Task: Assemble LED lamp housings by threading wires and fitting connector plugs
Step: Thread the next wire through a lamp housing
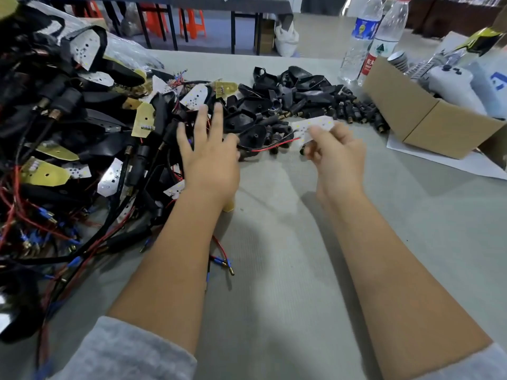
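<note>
LED board point(312, 127) near cardboard box point(417, 116)

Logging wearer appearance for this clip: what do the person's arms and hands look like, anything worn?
Both hands, the left hand and the right hand, are bare: no gloves, and no rings or watch visible. The forearms are uncovered, with light grey fleecy sleeves pushed up near the elbows. No markings show.

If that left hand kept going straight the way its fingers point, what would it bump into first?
Most likely the black lamp housings heaped just beyond the fingertips of the left hand, its fingers straight and spread. Depth is hard to judge from one view, so it may pass just over the nearest ones.
</note>
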A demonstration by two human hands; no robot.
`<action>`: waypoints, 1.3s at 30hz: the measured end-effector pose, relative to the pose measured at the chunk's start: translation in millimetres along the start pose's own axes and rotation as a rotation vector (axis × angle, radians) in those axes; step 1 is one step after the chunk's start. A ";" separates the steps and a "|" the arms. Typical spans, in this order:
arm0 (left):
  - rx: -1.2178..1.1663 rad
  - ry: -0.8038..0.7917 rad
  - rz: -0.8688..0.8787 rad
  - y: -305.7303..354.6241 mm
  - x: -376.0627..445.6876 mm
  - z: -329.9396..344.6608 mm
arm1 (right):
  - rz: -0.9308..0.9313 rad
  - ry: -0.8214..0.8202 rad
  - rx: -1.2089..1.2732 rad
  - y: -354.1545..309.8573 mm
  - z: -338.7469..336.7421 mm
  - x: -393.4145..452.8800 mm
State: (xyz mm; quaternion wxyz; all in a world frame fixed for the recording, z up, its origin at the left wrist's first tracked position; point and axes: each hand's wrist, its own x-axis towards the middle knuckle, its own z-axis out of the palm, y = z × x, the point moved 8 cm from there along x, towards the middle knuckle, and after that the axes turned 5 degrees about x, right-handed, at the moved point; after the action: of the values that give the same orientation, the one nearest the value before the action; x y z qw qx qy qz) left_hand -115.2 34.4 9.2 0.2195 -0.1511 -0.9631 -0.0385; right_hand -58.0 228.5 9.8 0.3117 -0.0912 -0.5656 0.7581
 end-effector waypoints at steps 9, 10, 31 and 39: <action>-0.349 0.185 0.266 52.8 -10.0 -53.2 | 0.320 -0.208 0.787 3.9 5.1 -2.1; -0.386 0.151 0.291 61.2 -12.5 -50.4 | 0.332 -0.298 0.720 4.1 14.1 -6.2; -0.569 -0.106 0.051 31.6 -8.4 -3.0 | 0.324 -0.193 0.161 25.2 16.6 -9.0; -0.555 -0.099 -0.037 23.2 -6.3 -1.4 | 0.217 0.221 0.477 22.4 -24.4 5.1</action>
State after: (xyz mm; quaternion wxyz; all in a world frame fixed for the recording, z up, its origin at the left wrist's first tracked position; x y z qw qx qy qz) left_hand -102.1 54.6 7.9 0.1215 -0.1895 -0.9279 -0.2974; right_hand -58.4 247.2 -18.0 0.3012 -0.1573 -0.3209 0.8840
